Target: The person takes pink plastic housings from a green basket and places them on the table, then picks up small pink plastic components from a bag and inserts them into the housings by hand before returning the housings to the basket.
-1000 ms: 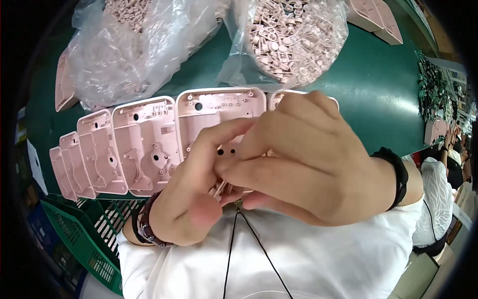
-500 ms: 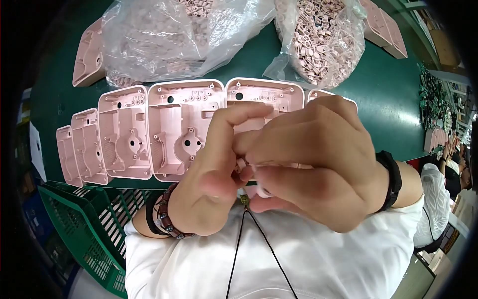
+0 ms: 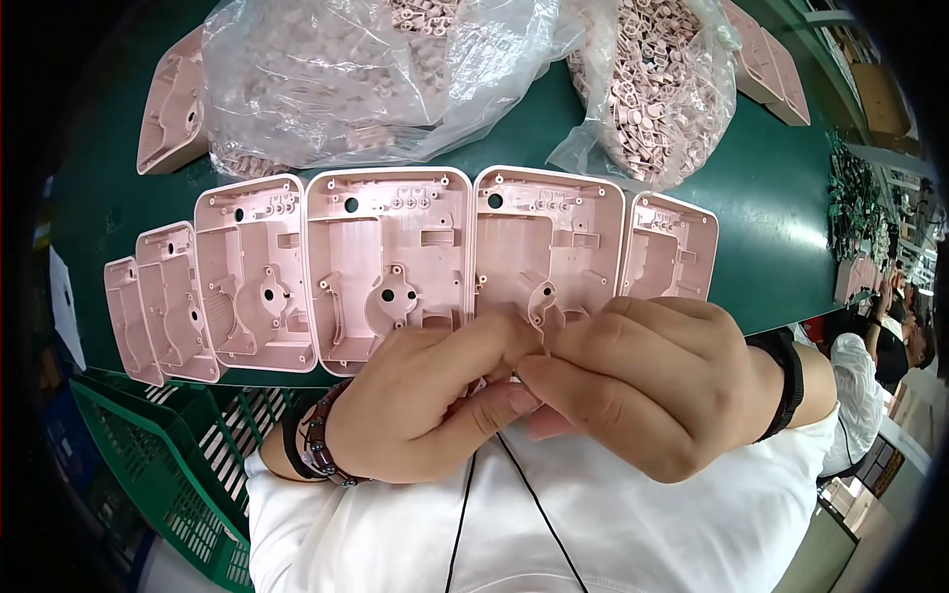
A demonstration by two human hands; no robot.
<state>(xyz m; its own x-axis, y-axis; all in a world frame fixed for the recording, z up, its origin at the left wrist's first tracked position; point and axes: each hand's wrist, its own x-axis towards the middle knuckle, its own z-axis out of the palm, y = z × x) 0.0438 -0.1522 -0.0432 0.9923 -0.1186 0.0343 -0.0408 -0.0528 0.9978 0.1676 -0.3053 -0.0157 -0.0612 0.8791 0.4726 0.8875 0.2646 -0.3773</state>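
Observation:
My left hand (image 3: 430, 400) and my right hand (image 3: 652, 381) meet in front of my chest, at the near edge of the row of pink housings. The left thumb and forefinger are pressed together, with the other fingers curled beneath. On the right the fingers are bent and the thumb and forefinger pinch, touching the left fingertips. Whatever lies between them is hidden by the fingers. Just beyond the hands stand two open pink plastic housings, one on the left (image 3: 346, 262) and one on the right (image 3: 509, 242), with posts, ribs and round holes inside; my fingers cover their near edges.
More pink housings (image 3: 252, 237) continue leftward, and a smaller-looking one (image 3: 682, 232) stands to the right. Behind lie a large clear plastic bag (image 3: 326, 89) and another bag of small pink parts (image 3: 662, 109) on the green table (image 3: 761, 217). A green crate (image 3: 188, 474) sits lower left.
My left hand has turned over, its palm and stretched fingers giving way to its back and a pinch. The right hand has shifted slightly, staying against the left. The housings sit slightly lower in view.

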